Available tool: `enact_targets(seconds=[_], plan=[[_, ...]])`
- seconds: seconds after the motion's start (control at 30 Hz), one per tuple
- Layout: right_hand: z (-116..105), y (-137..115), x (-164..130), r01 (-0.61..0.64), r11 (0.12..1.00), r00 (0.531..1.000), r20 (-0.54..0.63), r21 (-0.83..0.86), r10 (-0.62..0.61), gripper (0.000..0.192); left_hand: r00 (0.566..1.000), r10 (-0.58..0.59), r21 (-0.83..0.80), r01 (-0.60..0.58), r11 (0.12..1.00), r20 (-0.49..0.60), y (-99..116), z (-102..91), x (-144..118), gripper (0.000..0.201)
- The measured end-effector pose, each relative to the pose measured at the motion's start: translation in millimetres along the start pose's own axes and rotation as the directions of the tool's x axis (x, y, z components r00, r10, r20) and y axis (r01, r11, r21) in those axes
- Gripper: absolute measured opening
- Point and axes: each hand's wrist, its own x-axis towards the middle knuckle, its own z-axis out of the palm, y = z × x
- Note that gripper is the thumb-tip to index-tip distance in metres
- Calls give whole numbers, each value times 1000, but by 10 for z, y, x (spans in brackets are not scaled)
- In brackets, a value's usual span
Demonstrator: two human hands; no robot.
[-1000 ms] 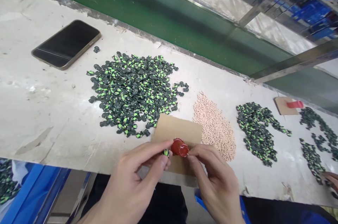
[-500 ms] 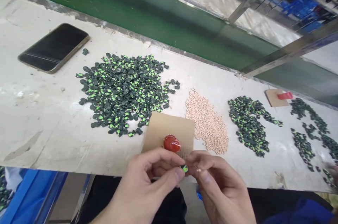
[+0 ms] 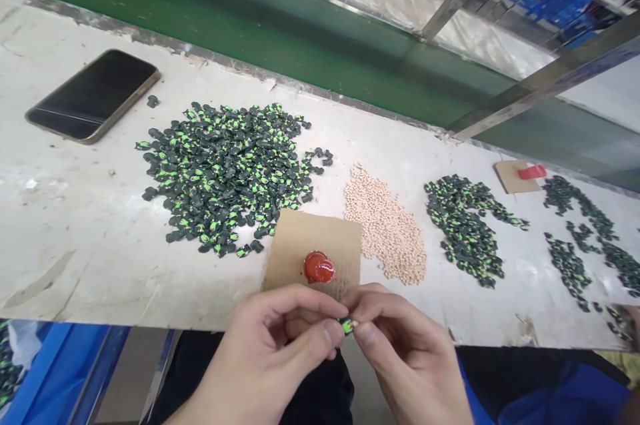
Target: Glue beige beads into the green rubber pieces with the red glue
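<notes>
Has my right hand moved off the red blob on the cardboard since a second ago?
Yes. The right hand pulled back toward the body, off the red blob.

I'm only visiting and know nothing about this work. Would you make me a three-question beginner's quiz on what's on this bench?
1. True or false: the phone lies on the cardboard square.
2. What colour is the blob on the cardboard?
3. The small green-and-black piece is pinched by: A) the left hand alone, B) the right hand alone, C) the fingers of both.

Key: 1 false, it lies on the bench; 2 red; 3 C.
</notes>
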Motion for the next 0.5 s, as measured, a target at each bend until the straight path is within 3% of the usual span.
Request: enact_targets(seconds=[0.17,0.3,0.43,0.5], plan=[[-67,-108,71,8,990,994,106,-144,7,15,993,36,15,-38,999,110,-36,-47,23,3],[-135,-182,135,-39,980,985,156,-195,71,13,997,38,-22,-36,999,64,-16,-32,-1,5],[-144,-137,93,-84,989,977,184,-122,106,6,994,-70,-88,78,993,81,37,-14,-27,16],[-121,-96,50,-24,998,984,173,-55,33,17,985,-118,-135,134,982,123,38,-21,-31,28]])
